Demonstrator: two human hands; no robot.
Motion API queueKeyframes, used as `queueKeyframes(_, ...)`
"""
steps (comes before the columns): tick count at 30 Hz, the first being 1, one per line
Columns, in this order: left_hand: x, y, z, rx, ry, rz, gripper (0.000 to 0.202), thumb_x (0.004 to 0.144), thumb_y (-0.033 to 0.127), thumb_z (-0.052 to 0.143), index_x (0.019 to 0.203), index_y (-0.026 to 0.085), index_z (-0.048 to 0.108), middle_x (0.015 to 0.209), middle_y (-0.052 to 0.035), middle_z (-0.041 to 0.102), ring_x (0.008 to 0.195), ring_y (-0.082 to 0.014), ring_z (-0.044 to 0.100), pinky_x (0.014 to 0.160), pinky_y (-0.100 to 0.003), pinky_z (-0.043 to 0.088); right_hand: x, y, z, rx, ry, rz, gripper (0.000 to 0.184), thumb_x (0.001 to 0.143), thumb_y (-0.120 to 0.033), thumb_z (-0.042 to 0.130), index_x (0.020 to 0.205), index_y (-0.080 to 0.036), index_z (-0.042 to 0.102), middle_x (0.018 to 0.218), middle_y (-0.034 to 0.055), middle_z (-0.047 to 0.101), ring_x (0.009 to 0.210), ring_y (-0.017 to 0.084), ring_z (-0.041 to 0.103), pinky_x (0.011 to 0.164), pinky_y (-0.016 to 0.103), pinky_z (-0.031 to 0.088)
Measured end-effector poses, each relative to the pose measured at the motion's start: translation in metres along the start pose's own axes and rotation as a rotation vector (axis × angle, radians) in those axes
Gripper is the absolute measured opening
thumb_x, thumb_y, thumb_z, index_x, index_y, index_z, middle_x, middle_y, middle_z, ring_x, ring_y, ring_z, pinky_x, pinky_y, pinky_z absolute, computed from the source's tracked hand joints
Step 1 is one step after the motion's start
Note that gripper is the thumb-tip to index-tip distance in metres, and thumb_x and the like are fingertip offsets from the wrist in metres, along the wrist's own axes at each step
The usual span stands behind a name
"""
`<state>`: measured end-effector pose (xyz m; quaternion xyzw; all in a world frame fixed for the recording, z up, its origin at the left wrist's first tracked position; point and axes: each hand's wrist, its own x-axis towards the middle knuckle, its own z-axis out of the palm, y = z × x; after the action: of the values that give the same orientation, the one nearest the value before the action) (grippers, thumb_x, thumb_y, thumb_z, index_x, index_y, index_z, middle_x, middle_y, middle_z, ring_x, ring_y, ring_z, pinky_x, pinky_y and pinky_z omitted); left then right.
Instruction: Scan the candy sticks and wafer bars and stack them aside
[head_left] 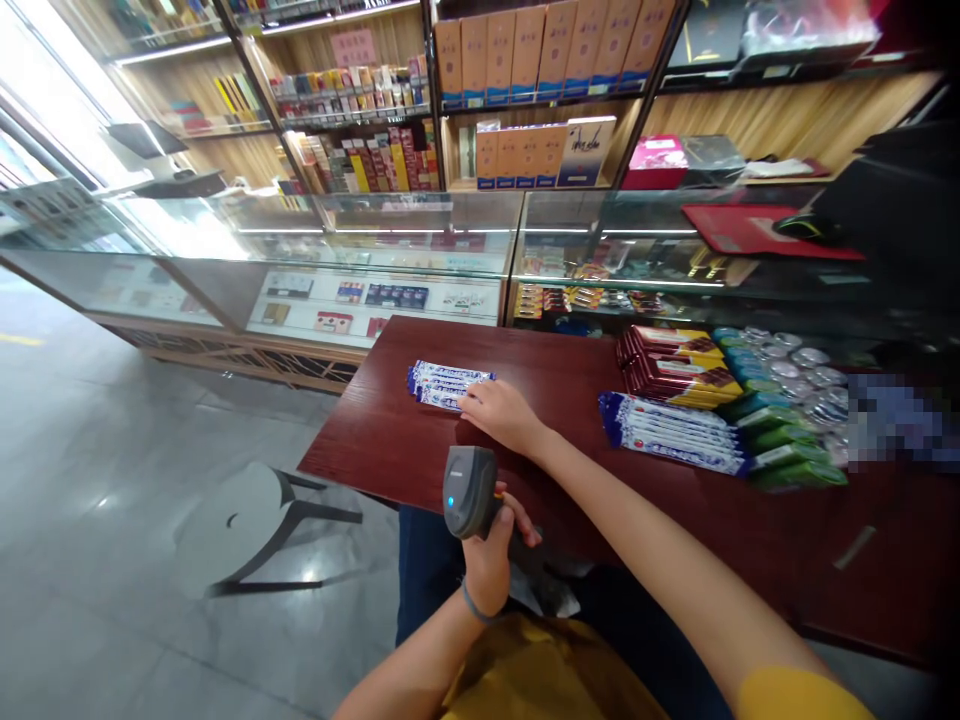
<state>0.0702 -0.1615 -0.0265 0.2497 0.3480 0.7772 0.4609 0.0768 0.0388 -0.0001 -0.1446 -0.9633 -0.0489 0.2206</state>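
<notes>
My left hand (491,560) is wrapped round the handle of a dark grey barcode scanner (471,490), which is held up at the table's near edge with a blue light showing on it. My right hand (499,410) reaches across to a few slim blue-and-white packets (442,384) lying side by side. Its fingers are bent and close together on the right end of the nearest packet; the fingertips are partly hidden. A larger row of similar blue-and-white packets (679,432) lies to the right, beyond my right forearm.
The dark red table (555,365) also bears brown-and-yellow snack packs (675,368), green packs (795,450) and clear-topped items (810,375) at its right. A glass display counter (375,230) runs behind it. A grey stool (240,525) stands on the left floor.
</notes>
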Motion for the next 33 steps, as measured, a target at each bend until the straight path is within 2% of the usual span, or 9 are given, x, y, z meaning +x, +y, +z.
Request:
queueKeyframes(4, -0.001, -0.003, -0.003, -0.009, -0.010, -0.002, 0.026, 0.098, 0.036, 0.064, 0.113, 0.020, 0.052, 0.069, 0.0021, 0.060, 0.054, -0.0134, 0.057, 0.057, -0.029, 0.055, 0.007, 0.002, 0.010, -0.003, -0.022, -0.041, 0.013, 0.098, -0.026, 0.068, 0.110, -0.021, 0.069, 0.111, 0.0088, 0.068, 0.103, 0.027, 0.056, 0.085, 0.038, 0.040)
queueKeyframes(10, -0.001, -0.003, -0.002, -0.032, -0.012, -0.024, 0.026, 0.097, 0.036, 0.065, 0.113, 0.020, 0.051, 0.069, 0.0022, 0.060, 0.054, -0.0138, 0.058, 0.057, -0.029, 0.055, 0.016, 0.006, 0.018, 0.007, -0.027, -0.003, 0.017, 0.097, -0.029, 0.070, 0.112, -0.021, 0.069, 0.112, 0.0091, 0.067, 0.103, 0.027, 0.053, 0.088, 0.038, 0.039)
queueKeyframes(16, -0.002, -0.005, -0.004, -0.028, -0.012, -0.021, 0.023, 0.099, 0.034, 0.061, 0.114, 0.020, 0.051, 0.070, 0.0021, 0.060, 0.055, -0.0142, 0.059, 0.058, -0.030, 0.055, 0.024, 0.008, 0.021, 0.014, -0.035, 0.027, 0.013, 0.099, -0.028, 0.067, 0.109, -0.021, 0.069, 0.110, 0.0088, 0.067, 0.101, 0.027, 0.053, 0.087, 0.037, 0.037)
queueKeyframes(23, -0.002, -0.006, -0.006, -0.006, -0.014, -0.013, 0.024, 0.099, 0.036, 0.061, 0.115, 0.021, 0.051, 0.071, 0.0022, 0.061, 0.055, -0.0142, 0.058, 0.058, -0.030, 0.055, 0.028, 0.007, 0.021, 0.026, -0.029, 0.046, 0.016, 0.098, -0.031, 0.068, 0.110, -0.021, 0.070, 0.115, 0.0093, 0.067, 0.105, 0.027, 0.054, 0.089, 0.038, 0.038)
queueKeyframes(28, 0.000, -0.001, 0.001, 0.012, 0.021, -0.013, 0.024, 0.097, 0.037, 0.064, 0.112, 0.021, 0.052, 0.069, 0.0031, 0.060, 0.053, -0.0138, 0.057, 0.056, -0.029, 0.055, 0.016, 0.007, 0.005, 0.025, -0.008, 0.061, 0.021, 0.101, -0.031, 0.064, 0.119, -0.022, 0.068, 0.126, 0.0105, 0.064, 0.115, 0.027, 0.053, 0.095, 0.038, 0.039)
queueKeyframes(33, 0.002, 0.004, 0.007, 0.047, 0.059, -0.017, 0.023, 0.097, 0.036, 0.064, 0.108, 0.021, 0.051, 0.068, 0.0031, 0.058, 0.053, -0.0138, 0.056, 0.057, -0.029, 0.055, -0.015, 0.010, -0.032, 0.001, 0.031, 0.163, 0.025, 0.105, -0.025, 0.052, 0.125, -0.018, 0.065, 0.124, 0.0128, 0.066, 0.111, 0.028, 0.055, 0.093, 0.039, 0.042)
